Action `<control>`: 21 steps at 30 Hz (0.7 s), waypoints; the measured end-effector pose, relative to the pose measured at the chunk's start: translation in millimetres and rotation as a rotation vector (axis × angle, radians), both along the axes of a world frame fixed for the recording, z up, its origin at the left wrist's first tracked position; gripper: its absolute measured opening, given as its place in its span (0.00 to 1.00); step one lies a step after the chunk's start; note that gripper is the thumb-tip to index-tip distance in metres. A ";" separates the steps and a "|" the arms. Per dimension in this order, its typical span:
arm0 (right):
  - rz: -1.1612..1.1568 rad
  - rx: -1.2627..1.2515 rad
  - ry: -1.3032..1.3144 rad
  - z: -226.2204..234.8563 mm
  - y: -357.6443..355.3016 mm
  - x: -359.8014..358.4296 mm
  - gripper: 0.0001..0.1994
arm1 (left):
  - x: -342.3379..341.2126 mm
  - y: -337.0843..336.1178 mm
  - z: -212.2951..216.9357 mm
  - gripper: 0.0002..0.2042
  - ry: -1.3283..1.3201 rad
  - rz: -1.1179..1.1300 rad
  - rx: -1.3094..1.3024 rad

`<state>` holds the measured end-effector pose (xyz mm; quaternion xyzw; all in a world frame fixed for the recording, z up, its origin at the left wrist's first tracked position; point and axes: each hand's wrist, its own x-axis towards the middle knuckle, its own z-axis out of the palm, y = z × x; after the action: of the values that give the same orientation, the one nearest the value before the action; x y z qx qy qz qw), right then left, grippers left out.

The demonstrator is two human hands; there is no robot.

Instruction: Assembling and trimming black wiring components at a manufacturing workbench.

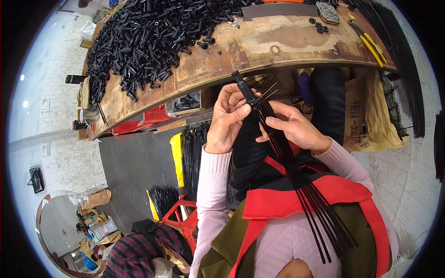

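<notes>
My left hand is closed round a black plastic tube fitting with a wider collar at its lower end. A bundle of long, thin black rods runs from that collar down across my lap. The fingers of my right hand close on these rods just below the collar. A few thin rod ends stick out sideways there. Further down, the rods fan out over my red and olive apron. My fingers partly hide where the rods meet the collar.
A large heap of black tube fittings covers the wooden bench on its left. Yellow-handled pliers lie at its right, near long black rods. Below stand rod bundles, a red stool and a brown sack.
</notes>
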<state>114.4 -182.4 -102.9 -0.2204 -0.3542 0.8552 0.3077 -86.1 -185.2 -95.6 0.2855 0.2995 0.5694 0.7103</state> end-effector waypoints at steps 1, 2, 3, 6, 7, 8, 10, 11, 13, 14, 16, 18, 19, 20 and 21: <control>0.024 -0.041 0.041 0.2 0.7 1.0 0.16 | 0.7 0.1 0.2 0.24 0.000 -0.007 0.003; 0.018 -0.037 0.041 2.5 0.4 1.9 0.16 | 1.5 -1.0 1.5 0.26 -0.038 -0.021 -0.025; 0.010 -0.005 0.027 5.0 -0.7 1.7 0.16 | 1.8 -2.2 3.6 0.28 -0.073 -0.035 -0.055; -0.027 0.034 0.017 8.2 -2.9 3.7 0.15 | 10.5 -5.7 12.8 0.22 0.059 0.007 -0.028; -0.053 0.037 0.019 8.8 -2.9 5.5 0.15 | 13.3 -7.9 16.6 0.19 0.207 0.038 -0.037; -0.058 0.040 0.023 11.8 -2.2 6.4 0.15 | 15.2 -10.6 20.0 0.14 0.309 0.082 -0.044; -0.084 0.144 0.005 21.8 0.5 5.5 0.14 | 17.5 -12.6 34.3 0.15 0.384 0.130 -0.013; -0.096 0.146 0.014 24.1 1.6 5.1 0.14 | 20.4 -13.8 42.4 0.16 0.419 0.148 0.073; -0.155 0.338 0.029 28.3 5.3 5.6 0.15 | 24.9 -18.0 53.6 0.16 0.427 0.161 0.124; -0.135 0.315 -0.015 33.4 3.9 11.1 0.16 | 31.8 -18.9 57.7 0.16 0.414 0.190 0.097; -0.175 0.325 -0.024 34.5 -3.1 13.1 0.17 | 39.7 -17.8 64.8 0.17 0.464 0.263 0.184; -0.231 0.352 -0.051 36.2 -4.5 18.4 0.15 | 45.1 -23.6 66.8 0.17 0.535 0.248 0.160; -0.238 0.343 -0.037 33.7 -3.5 19.6 0.15 | 45.7 -21.2 62.4 0.18 0.640 0.269 0.196; -0.265 0.368 -0.044 31.0 -1.4 19.9 0.13 | 45.7 -22.7 60.2 0.18 0.584 0.261 0.128; -0.291 0.394 -0.053 29.3 1.8 22.0 0.12 | 50.2 -20.3 64.8 0.18 0.526 0.240 0.085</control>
<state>136.4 -180.5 -73.6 -0.2274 -0.4867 0.7100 0.4553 -35.8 -205.5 -30.7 0.4155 0.4808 0.5679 0.5230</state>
